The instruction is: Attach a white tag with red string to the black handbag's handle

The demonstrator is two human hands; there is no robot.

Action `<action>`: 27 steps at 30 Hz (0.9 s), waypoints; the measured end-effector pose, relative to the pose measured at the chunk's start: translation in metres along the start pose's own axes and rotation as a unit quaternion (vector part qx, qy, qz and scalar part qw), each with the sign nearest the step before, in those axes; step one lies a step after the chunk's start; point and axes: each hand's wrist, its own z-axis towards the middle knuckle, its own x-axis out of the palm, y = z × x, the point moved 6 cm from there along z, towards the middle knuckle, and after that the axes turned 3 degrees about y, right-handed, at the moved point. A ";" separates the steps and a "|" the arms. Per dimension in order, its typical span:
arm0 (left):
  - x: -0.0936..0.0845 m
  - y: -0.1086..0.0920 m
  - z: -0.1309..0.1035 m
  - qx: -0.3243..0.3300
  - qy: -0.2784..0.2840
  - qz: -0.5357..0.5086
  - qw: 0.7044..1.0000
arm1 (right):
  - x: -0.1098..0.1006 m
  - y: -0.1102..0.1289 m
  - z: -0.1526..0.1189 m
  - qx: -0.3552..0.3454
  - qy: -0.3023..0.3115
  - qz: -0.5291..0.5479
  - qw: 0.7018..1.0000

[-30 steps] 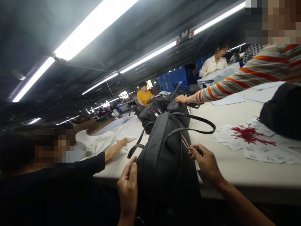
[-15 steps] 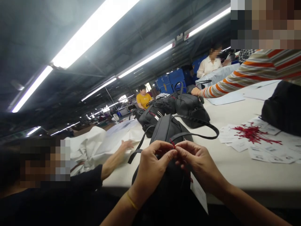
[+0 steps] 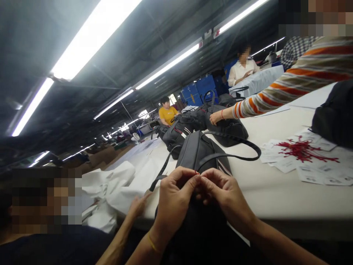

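Now both hands meet at lower centre of the frame – the left hand point(image 3: 173, 195) and right hand point(image 3: 220, 193) each pinch a thin red string point(image 3: 196, 172) between fingertips, right over the near end of the black bag point(image 3: 200, 156) on the table point(image 3: 275, 195). That string looks light, limp and easily dropped, so a fingertip pinch close to its end suits it. More red strings point(image 3: 302, 151) lie on paper tags point(image 3: 311, 173) at right – well apart.

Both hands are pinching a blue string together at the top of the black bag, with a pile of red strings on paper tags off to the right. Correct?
Not quite: the string is red, not blue, in the head view. The left hand and right hand do pinch it at the black bag, with the red strings on paper tags.
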 end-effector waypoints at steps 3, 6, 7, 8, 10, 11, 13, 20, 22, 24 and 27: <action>-0.004 0.006 0.000 -0.012 -0.015 -0.029 0.999 | -0.007 -0.008 0.001 0.014 -0.025 0.023 0.999; -0.008 0.012 0.006 -0.014 -0.021 -0.061 0.998 | -0.028 -0.015 0.003 0.026 -0.090 0.033 0.995; -0.010 0.014 0.009 -0.010 -0.023 -0.064 0.998 | -0.036 -0.015 0.005 0.027 -0.108 0.021 0.994; -0.013 0.015 0.013 -0.006 -0.025 -0.059 0.998 | -0.043 -0.014 0.008 0.024 -0.120 0.001 0.992; -0.017 0.018 0.024 0.000 -0.027 -0.033 0.999 | -0.053 -0.010 0.016 0.014 -0.128 -0.060 0.990; -0.019 0.019 0.030 -0.003 -0.021 -0.014 1.000 | -0.055 -0.008 0.022 0.009 -0.124 -0.093 0.988; -0.019 0.023 0.042 -0.017 -0.005 0.018 1.000 | -0.056 -0.004 0.035 0.012 -0.115 -0.151 0.982; -0.013 0.031 0.067 -0.045 0.016 -0.006 0.999 | -0.036 0.001 0.067 0.024 -0.036 -0.125 0.991; -0.011 0.034 0.068 -0.050 0.020 -0.034 0.998 | -0.030 0.004 0.069 0.013 0.003 -0.116 0.993; -0.008 0.037 0.068 -0.059 0.028 -0.066 0.996 | -0.027 0.006 0.071 0.007 0.024 -0.118 0.993; -0.006 0.036 0.068 -0.054 0.031 -0.087 0.994 | -0.026 0.005 0.075 0.012 0.018 -0.115 0.993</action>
